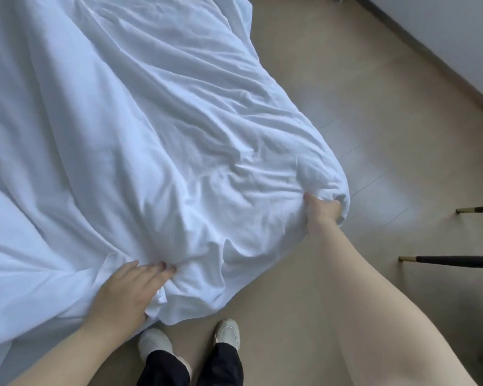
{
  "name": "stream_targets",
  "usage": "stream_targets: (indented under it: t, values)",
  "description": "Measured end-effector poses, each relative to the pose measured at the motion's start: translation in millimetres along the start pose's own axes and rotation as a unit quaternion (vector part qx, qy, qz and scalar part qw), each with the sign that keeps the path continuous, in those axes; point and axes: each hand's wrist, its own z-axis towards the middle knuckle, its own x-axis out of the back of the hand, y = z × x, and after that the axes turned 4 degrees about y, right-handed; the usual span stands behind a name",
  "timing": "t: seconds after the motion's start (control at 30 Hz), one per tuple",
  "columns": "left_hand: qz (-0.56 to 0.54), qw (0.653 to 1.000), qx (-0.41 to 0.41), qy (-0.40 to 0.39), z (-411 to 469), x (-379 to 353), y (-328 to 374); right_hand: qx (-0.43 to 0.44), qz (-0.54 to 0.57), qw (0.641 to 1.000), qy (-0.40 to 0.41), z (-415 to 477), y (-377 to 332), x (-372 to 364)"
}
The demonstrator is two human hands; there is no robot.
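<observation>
Straightening a white duvet [151, 135], seen from above. Spread across the left and far part of the scene, gathered into a rounded bulge at the near right, overhanging the beige floor [346, 79].

Clenched on a wad of cloth at the bulge's right end: the right hand [322, 211], fingers buried in the folds, thumb on top, arm stretched long from the near right. Laid flat on the near edge, further left: the left hand [131, 291], fingers straight and close together, pressing the cloth down, forearm rising from the near left. Possibly hooking a thumb under the hem, though too hidden to tell.

To do this step well, judging from here:
- Keep the left palm planted as an anchor.
- Draw the gripped corner away to the right and slightly up to pull out the creases between the hands.
- Avoid dragging the hem across the floor.
- Shake lightly rather than yank, with soft filling likely to bunch again.

Near centre, just beside the hem: pale shoes [154, 342] and dark trouser legs [221, 363]. At right, well apart from the bedding: two dark furniture legs [452, 261] with brass-coloured tips.
</observation>
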Motion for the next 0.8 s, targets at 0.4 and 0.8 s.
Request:
stream_targets:
  t: [0.4, 0.8]
  values:
    - [-0.079, 0.997, 0.009, 0.025, 41, 36, 41, 0.231, -0.235, 0.938, 0.109, 3, -106, 73]
    - [-0.021, 0.991, 0.134, 0.004, -44, 87, 8, 0.447, -0.540, 0.675, -0.229, -167, 12, -42]
